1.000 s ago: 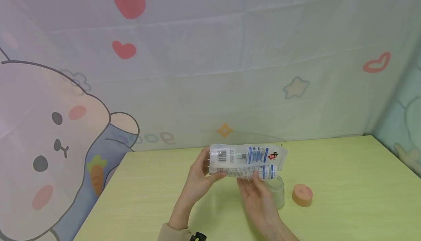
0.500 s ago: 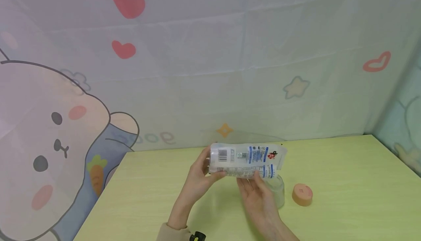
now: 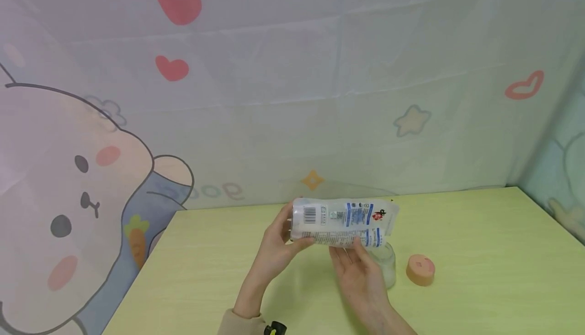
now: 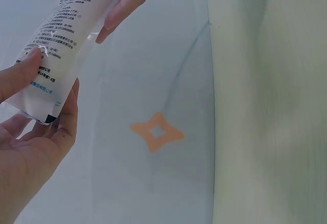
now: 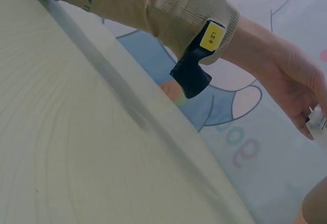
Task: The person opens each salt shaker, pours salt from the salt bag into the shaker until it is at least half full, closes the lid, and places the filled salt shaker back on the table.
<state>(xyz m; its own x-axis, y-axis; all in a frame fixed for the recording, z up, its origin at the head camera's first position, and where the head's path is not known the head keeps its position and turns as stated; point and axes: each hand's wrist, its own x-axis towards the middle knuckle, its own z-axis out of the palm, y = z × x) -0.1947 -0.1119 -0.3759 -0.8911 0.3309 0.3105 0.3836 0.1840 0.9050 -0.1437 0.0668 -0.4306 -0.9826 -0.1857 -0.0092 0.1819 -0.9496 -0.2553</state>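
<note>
A white plastic packet (image 3: 343, 221) with a barcode and blue print is held sideways above the table. My left hand (image 3: 274, 246) grips its left end, with the thumb on the front and fingers behind, as the left wrist view of the packet (image 4: 56, 45) also shows. My right hand (image 3: 363, 284) holds the lower edge near the right end, its thumb on the front and its fingers below. Behind that hand stands a clear jar (image 3: 387, 266), partly hidden, its upper part just below the packet's right end. The jar looks whitish inside. The packet's contents cannot be made out.
An orange round lid (image 3: 420, 270) lies right of the jar on the pale yellow-green table (image 3: 493, 254). A printed cloth (image 3: 274, 96) hangs at the table's back edge. A black wrist mount (image 5: 196, 71) sits on the left sleeve.
Both hands and the packet stay almost in place. The inside of the jar looks whiter now than one second ago.
</note>
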